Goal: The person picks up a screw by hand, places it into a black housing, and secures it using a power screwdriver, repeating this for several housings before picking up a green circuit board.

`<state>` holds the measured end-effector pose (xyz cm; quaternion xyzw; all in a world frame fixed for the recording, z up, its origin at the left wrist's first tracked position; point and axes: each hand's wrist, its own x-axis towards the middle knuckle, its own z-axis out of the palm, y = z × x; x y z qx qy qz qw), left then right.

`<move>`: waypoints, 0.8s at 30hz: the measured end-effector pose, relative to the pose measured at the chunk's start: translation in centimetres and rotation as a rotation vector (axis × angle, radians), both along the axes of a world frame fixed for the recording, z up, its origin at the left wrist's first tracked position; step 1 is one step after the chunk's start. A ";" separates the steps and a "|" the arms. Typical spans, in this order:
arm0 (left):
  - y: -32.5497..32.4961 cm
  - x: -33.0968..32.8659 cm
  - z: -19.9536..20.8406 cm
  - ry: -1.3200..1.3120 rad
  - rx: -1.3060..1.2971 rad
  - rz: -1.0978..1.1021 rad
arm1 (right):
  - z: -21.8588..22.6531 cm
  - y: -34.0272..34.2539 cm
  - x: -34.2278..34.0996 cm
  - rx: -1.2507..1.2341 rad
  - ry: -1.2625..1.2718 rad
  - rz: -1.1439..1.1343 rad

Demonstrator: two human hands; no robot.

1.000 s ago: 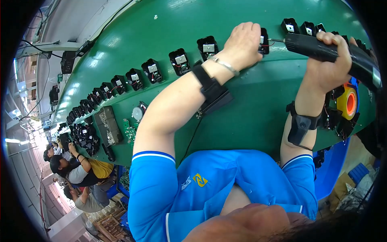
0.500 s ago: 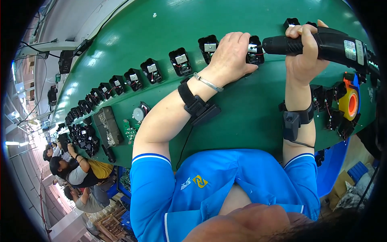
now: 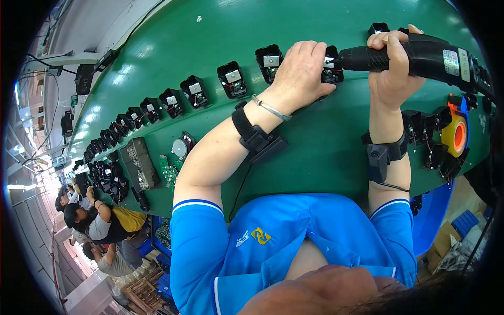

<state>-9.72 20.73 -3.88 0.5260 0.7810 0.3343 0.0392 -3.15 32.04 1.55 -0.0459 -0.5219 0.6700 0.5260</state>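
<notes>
My left hand (image 3: 300, 69) is closed over the left side of a small black plastic housing (image 3: 333, 76) and holds it against the green table. A silvery metal part shows inside that housing. My right hand (image 3: 392, 71) is wrapped round a black electric screwdriver (image 3: 433, 59), held nearly level. Its nose points left and its tip meets the metal part, close to my left fingertips. Just left of my left hand stands another open black housing (image 3: 270, 62) with a metal plate inside. My left palm and fingers hide part of the held housing.
More black housings (image 3: 194, 92) run in a curved row to the far left. A tray of screws (image 3: 137, 163), a round speaker (image 3: 181, 146) and green circuit boards (image 3: 169, 170) lie left of me. At right are a yellow tape roll (image 3: 455, 134) and several housings. Co-workers (image 3: 107, 226) sit at left.
The screwdriver and my right hand have shifted slightly left, with the tip further onto the metal part. The row of housings has slid a little left in the picture.
</notes>
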 end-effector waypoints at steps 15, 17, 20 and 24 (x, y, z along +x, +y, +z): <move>-0.6 -0.2 -0.4 0.025 0.032 0.009 | -1.1 0.0 0.2 0.144 -0.088 0.017; -0.6 -0.3 -0.5 0.022 0.026 0.002 | -1.4 -0.5 0.1 0.140 -0.077 0.036; -0.6 -0.5 -0.3 0.028 0.029 0.006 | -1.6 -0.9 -0.5 0.129 0.035 0.137; -0.6 -0.8 0.0 -0.007 -0.075 0.009 | -2.0 -0.9 -0.6 0.180 0.009 0.112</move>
